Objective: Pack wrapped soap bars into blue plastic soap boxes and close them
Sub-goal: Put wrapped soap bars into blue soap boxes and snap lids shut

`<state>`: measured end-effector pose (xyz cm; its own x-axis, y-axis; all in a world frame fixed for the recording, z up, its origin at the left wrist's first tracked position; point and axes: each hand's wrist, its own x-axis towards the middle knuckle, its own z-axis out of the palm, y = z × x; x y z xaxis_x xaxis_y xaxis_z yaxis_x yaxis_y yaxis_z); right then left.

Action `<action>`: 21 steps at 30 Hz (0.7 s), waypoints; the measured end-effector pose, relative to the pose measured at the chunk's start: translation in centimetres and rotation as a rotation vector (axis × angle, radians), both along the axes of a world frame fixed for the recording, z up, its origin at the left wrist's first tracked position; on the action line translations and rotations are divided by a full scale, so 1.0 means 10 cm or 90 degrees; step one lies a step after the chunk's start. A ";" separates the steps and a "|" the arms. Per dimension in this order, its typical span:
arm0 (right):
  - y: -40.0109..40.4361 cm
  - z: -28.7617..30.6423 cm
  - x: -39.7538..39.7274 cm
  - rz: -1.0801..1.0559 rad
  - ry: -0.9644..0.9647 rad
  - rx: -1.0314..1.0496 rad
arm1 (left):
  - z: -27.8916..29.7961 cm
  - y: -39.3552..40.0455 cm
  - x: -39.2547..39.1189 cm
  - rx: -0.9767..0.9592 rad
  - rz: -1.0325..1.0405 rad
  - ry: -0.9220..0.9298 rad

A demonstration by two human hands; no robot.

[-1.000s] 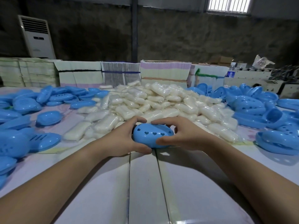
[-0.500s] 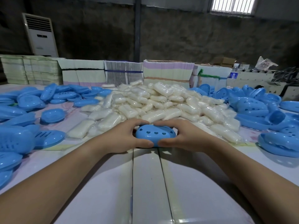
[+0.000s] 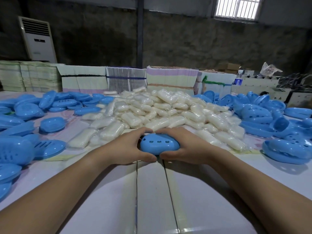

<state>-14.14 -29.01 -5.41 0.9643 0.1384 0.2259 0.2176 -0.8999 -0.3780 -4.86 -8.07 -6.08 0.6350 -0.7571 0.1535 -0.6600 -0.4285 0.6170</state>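
Note:
A closed blue soap box (image 3: 158, 145) with heart-shaped holes in its lid sits between both hands at the table's middle. My left hand (image 3: 125, 147) grips its left end, fingers over the top and thumb underneath at the front. My right hand (image 3: 184, 147) grips the right end the same way, and the two thumbs nearly meet below the box. Just behind lies a big heap of wrapped white soap bars (image 3: 160, 108). What is inside the box is hidden.
Loose blue box bases (image 3: 52, 124) cover the left of the white table (image 3: 152, 191), and blue lids (image 3: 256, 114) pile on the right. Stacks of flat cartons (image 3: 170, 78) line the back edge. A white air conditioner (image 3: 38, 39) stands at the far left wall.
Both hands have closed tighter round the box, thumbs coming together under its front. The box tipped slightly toward me, and the camera drifted left.

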 end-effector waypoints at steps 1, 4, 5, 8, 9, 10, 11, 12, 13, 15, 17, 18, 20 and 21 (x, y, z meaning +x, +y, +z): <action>-0.01 0.02 -0.01 -0.012 -0.007 -0.002 | 0.00 0.00 0.00 0.001 -0.001 0.004; -0.07 0.11 -0.10 -0.062 -0.039 0.115 | 0.00 0.01 0.00 -0.001 -0.015 0.007; -0.11 0.15 -0.13 -0.085 -0.049 0.151 | 0.00 0.01 0.00 0.010 -0.008 0.003; -0.26 0.24 -0.30 -0.137 -0.071 0.206 | -0.01 0.00 0.00 0.028 0.002 -0.009; -0.32 0.27 -0.38 -0.146 -0.076 0.209 | -0.02 0.00 0.00 0.034 -0.006 -0.015; -0.41 0.31 -0.49 -0.156 -0.081 0.205 | -0.02 0.01 0.00 0.040 -0.016 -0.017; -0.52 0.36 -0.60 -0.176 -0.087 0.201 | -0.03 0.01 0.01 0.040 -0.025 -0.018; -0.64 0.41 -0.71 -0.204 -0.093 0.200 | -0.04 0.02 0.02 0.036 -0.028 -0.016; -0.77 0.47 -0.83 -0.239 -0.098 0.203 | -0.06 0.03 0.05 0.031 -0.029 -0.015; -1.11 0.58 -1.06 -0.318 -0.103 0.215 | -0.08 0.03 0.07 0.021 -0.025 -0.011; -1.43 0.68 -1.25 -0.378 -0.072 0.249 | -0.17 0.08 0.16 -0.009 0.012 -0.006; -1.61 0.71 -1.39 -0.413 -0.052 0.268 | -0.24 0.06 0.21 -0.012 0.021 -0.005; -1.98 0.73 -1.66 -0.493 -0.038 0.286 | -0.46 0.04 0.40 -0.013 0.010 -0.032; -2.15 0.72 -1.81 -0.538 -0.049 0.286 | -0.60 0.03 0.55 -0.009 -0.002 -0.039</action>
